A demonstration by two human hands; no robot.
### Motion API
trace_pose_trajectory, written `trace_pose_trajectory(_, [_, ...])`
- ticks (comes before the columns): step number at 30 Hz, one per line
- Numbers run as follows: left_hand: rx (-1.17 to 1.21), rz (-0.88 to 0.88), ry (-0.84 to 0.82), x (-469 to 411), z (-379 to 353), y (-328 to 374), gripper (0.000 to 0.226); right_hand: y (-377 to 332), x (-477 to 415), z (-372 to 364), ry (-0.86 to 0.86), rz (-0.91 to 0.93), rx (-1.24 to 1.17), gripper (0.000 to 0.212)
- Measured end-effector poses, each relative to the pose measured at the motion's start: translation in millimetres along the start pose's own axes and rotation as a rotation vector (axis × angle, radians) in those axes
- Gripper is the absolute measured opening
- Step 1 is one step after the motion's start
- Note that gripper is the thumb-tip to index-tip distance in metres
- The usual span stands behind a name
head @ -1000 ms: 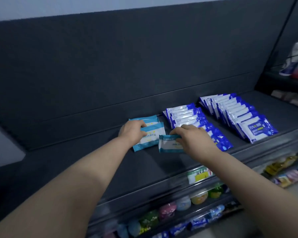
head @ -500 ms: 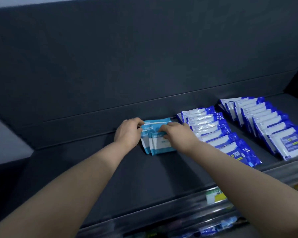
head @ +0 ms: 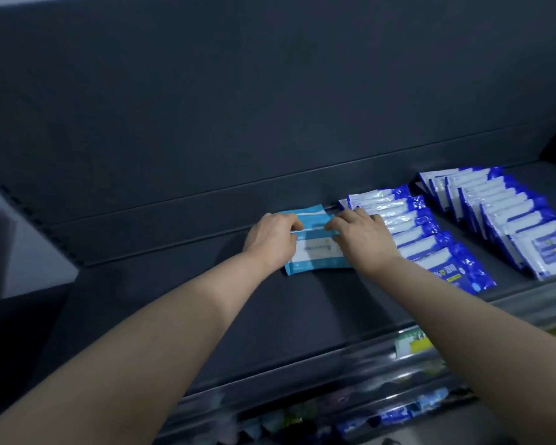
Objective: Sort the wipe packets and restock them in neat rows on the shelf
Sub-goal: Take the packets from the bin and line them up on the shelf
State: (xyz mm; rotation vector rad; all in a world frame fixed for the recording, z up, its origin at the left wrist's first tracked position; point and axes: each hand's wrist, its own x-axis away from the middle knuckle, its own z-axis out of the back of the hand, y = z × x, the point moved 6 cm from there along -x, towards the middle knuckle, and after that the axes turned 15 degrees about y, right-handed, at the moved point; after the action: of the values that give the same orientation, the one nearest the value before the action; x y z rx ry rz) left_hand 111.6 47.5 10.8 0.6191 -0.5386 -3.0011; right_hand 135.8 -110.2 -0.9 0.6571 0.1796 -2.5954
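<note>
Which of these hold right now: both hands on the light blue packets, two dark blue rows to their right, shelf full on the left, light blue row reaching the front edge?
1. Both the left hand and right hand rest on the light blue packets. True.
2. Two dark blue rows lie to their right. True.
3. The shelf is full on the left. False: bare.
4. The light blue row reaches the front edge. False: it stays near the back.

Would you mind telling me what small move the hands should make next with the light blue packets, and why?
Probably slide the light blue packets slightly right and square them into a row parallel to the dark blue row. Both the left hand and right hand pinch the small overlapping pile, which lies a little askew beside that row.
</note>
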Motion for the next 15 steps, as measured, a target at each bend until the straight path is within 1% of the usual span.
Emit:
trace_pose_trajectory(4, [-0.063,-0.208,-0.105,-4,-24,53,0.031,41,45,32,-0.023,-0.061,0.081,0.027])
trace_pose_trajectory(7, [-0.028,-0.297,-0.137,-4,-38,106,0.031,77,85,56,-0.035,-0.132,0.149,0.028])
trace_pose_trajectory(11, [0.038,-0.453,-0.160,11,-54,192,0.031,130,143,87,-0.060,-0.262,0.222,0.029])
trace_pose_trajectory(15, [0.059,-0.628,-0.222,45,-76,282,0.031,182,215,119,-0.070,-0.394,0.271,0.026])
